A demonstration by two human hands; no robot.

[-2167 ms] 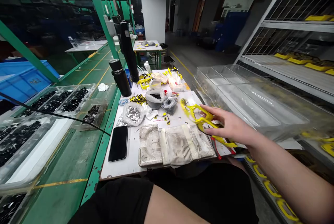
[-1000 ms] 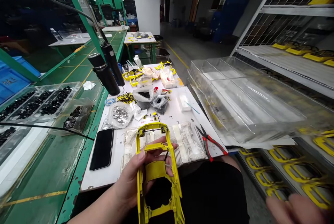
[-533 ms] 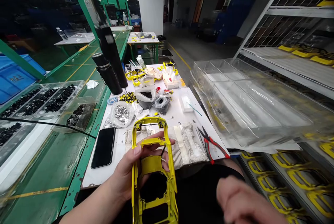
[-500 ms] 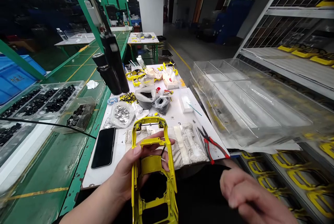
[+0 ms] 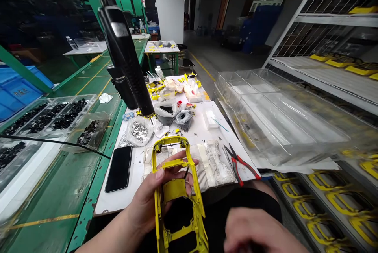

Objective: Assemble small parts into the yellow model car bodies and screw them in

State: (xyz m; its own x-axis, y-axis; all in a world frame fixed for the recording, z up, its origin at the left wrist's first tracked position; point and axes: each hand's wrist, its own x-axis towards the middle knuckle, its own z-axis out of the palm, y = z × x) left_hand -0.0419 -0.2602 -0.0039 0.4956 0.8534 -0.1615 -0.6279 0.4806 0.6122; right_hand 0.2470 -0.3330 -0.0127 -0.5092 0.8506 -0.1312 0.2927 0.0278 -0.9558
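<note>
1 small bin (image 5: 99, 137) of dark parts (image 5: 88, 133) on green belt (image 5: 88, 174), next to bench (image 5: 102, 202), probably for easy reach. Phone (image 5: 118, 169) flat, left side of bench. Flask (image 5: 117, 82) partly hidden by driver (image 5: 126, 56), which hangs slanted, tip down, presumably to stay off the bench. Bag (image 5: 150, 131) mouth up, metal bits (image 5: 138, 129) inside. Left hand (image 5: 147, 190) wraps the frame (image 5: 175, 189), thumb near crossbar, fingers behind; frame sits over lap (image 5: 221, 209) at bench's near edge, inner side likely turned up for viewing. Both hide part of taped block (image 5: 211, 164); can't tell if frame touches it. Pliers (image 5: 235, 157) part-open, 2 red handles nearside, probably for quick grabbing. Right hand (image 5: 255, 227) curled, blurred, apart from frame; can't tell if it holds anything. Trays (image 5: 283, 127) crowd bench's right side. Rack (image 5: 325, 19) far right, more frames (image 5: 339, 63) on it.
</note>
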